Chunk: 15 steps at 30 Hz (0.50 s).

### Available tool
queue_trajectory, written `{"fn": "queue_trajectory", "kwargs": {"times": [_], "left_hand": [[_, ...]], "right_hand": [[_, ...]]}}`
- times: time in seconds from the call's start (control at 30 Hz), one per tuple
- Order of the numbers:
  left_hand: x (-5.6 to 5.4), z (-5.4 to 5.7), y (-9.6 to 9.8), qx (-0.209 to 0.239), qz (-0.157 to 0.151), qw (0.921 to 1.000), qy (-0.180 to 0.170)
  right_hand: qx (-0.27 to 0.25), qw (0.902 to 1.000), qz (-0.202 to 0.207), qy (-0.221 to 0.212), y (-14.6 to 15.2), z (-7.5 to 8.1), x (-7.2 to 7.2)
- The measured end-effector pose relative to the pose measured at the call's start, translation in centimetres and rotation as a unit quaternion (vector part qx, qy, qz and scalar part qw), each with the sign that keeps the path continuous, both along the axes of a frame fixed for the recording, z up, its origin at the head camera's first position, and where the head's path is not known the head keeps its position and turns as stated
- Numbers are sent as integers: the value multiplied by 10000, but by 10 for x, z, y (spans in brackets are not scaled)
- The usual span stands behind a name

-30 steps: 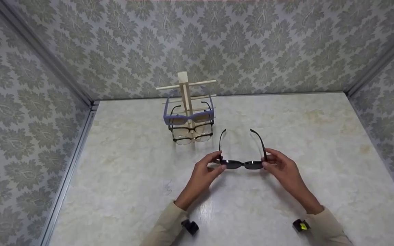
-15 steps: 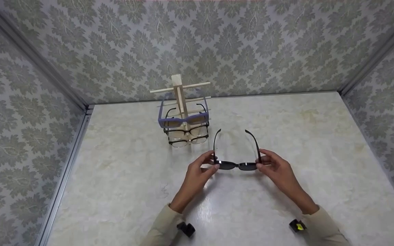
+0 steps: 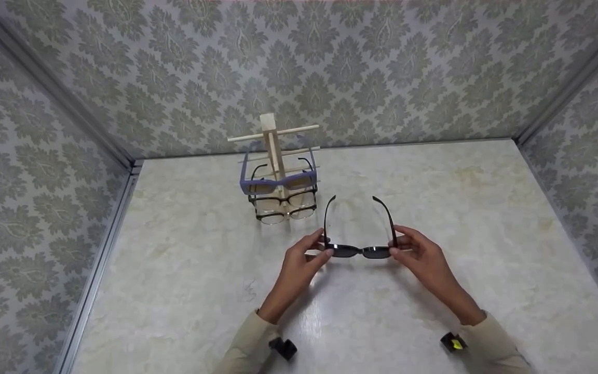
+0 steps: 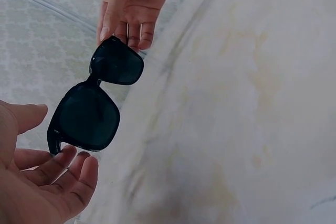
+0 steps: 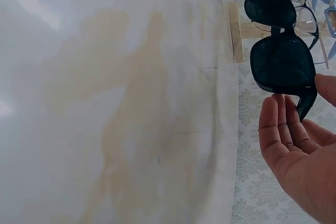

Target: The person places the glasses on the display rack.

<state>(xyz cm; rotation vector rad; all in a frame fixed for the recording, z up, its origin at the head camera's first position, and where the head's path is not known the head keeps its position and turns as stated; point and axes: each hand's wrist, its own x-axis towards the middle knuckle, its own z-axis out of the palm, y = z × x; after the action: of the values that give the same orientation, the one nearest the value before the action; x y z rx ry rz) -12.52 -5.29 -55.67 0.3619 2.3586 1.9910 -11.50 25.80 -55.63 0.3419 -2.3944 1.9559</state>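
Black sunglasses (image 3: 344, 251) with dark lenses are held between both hands, temples unfolded and pointing away toward the back wall. My left hand (image 3: 299, 264) pinches the frame's left corner, thumb at the front and fingers by the hinge. At the opposite corner my right hand (image 3: 423, 259) grips the same way. In the left wrist view the sunglasses (image 4: 89, 116) run diagonally between the two hands. The right wrist view shows the dark lenses (image 5: 283, 64) up close, with the glasses on the stand partly hidden behind them.
A wooden display stand (image 3: 273, 150) with crossbars stands left of the sunglasses, farther back. It carries purple sunglasses (image 3: 278, 183) above black-framed eyeglasses (image 3: 284, 199) and another pair below. The marbled table (image 3: 185, 249) is bounded by patterned wall panels (image 3: 299, 67).
The head view has shifted slightly since a second ago, moving the whole scene a little left in frame. Hands and sunglasses keep nearly the same pose.
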Motion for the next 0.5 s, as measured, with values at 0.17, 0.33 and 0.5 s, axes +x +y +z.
{"fn": "queue_trajectory", "kwargs": {"times": [0.17,0.33,0.5], "left_hand": [[-1,3,-1,-8,-12,9999,108],[-2,9,-1,-81,-6,9998,180],[-3,18,0,-120,23,9996,242]], "right_hand": [[107,9999,1,37,1,5,1],[83,9999,-22,98,1,10,1],[96,9999,-75,75,1,17,2]]}}
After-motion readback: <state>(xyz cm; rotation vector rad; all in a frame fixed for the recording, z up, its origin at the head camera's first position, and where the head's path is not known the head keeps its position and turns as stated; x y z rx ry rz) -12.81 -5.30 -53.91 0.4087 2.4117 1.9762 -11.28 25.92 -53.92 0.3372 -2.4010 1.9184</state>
